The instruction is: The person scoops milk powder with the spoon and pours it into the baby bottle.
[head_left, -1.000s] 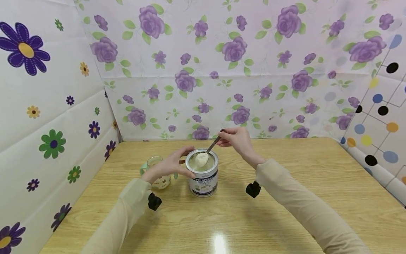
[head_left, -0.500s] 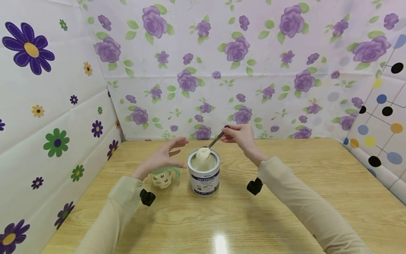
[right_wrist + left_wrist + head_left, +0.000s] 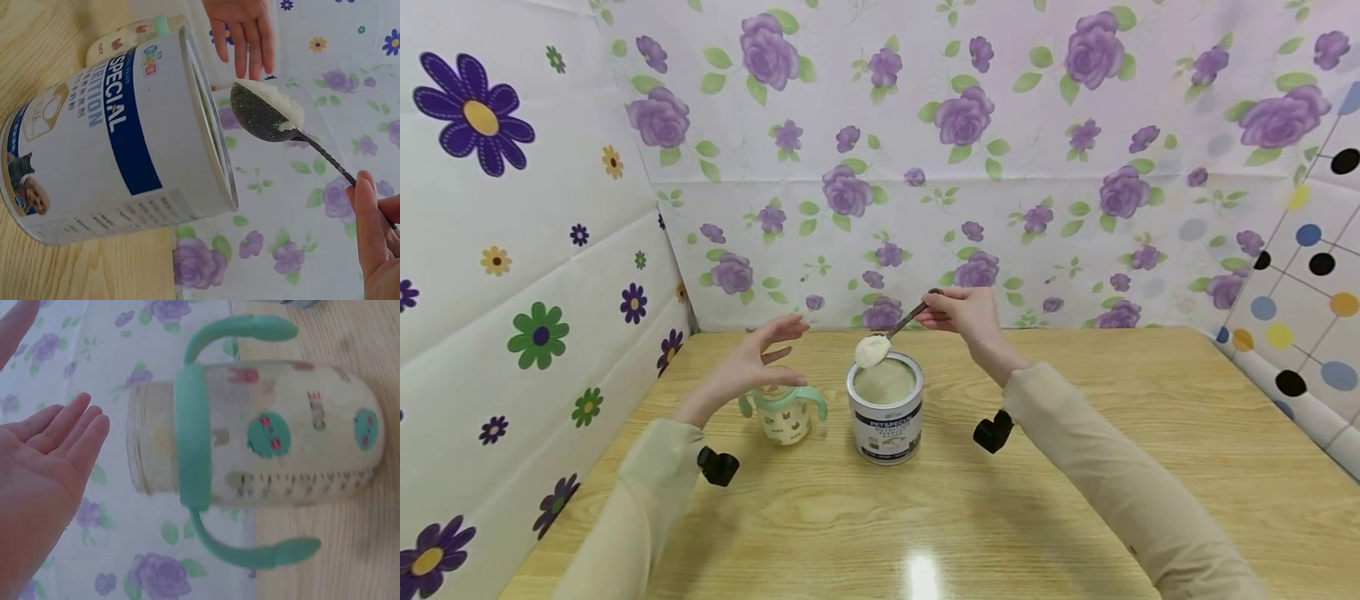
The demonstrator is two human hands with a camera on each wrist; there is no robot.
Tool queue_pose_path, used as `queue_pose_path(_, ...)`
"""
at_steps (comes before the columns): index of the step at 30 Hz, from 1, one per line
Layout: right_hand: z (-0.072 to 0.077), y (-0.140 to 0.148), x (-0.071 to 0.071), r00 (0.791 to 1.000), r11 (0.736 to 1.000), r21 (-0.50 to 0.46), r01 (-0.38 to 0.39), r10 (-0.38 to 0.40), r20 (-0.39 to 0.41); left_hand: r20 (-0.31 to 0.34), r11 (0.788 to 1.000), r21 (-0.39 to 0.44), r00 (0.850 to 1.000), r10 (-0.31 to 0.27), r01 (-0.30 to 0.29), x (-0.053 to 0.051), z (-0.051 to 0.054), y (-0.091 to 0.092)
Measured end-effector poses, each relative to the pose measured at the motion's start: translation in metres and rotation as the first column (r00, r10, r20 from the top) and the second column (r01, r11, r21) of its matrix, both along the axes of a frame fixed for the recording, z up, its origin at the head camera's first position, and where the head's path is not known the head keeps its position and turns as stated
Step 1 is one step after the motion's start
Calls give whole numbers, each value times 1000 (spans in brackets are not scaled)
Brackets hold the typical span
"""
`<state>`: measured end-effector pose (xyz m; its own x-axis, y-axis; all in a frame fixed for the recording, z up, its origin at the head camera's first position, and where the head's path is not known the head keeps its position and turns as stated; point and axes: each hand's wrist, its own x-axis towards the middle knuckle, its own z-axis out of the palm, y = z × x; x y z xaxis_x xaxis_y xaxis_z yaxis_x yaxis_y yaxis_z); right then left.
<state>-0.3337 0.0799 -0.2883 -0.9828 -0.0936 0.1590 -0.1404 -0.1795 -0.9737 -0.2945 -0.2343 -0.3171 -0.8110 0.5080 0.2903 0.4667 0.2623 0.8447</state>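
My right hand [image 3: 966, 321] pinches the handle of a dark metal spoon [image 3: 265, 115] heaped with pale powder [image 3: 872, 351]. The spoon's bowl hangs just above the rim of an open milk powder can [image 3: 886, 433], and more powder lies inside the can. Left of it stands a baby bottle [image 3: 281, 434] with a mint-green collar, two side handles and no cap; pale contents show through its printed wall. My left hand [image 3: 752, 362] hovers over and behind the bottle's mouth, fingers spread and apart from it. In the left wrist view that hand [image 3: 50, 462] holds nothing.
Both vessels stand on a wooden table [image 3: 1000, 517]. Behind it hangs a cloth with purple roses [image 3: 962, 117]. A flower-printed sheet [image 3: 535, 250] walls the left side, and a dotted sheet [image 3: 1300, 283] the right.
My left hand has let go of the can and moved left to the bottle. The loaded spoon has risen from inside the can to above its rim, shifting slightly left at the end.
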Motion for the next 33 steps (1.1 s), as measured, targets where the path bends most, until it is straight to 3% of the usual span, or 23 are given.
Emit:
queue_pose_path(18, 8, -24, 0, 997, 999, -24, 21, -20, 69, 41, 990, -67, 991, 130, -127, -5, -31, -39)
queue_pose_path(25, 7, -52, -3, 998, 1000, -13, 11, -10, 65, 98, 991, -60, 987, 125, -119, -5, -38, -47)
queue_pose_path(33, 8, -81, -1, 996, 999, -44, -6, 9, 88, 116, 989, -77, 984, 134, -126, -7, -48, -55)
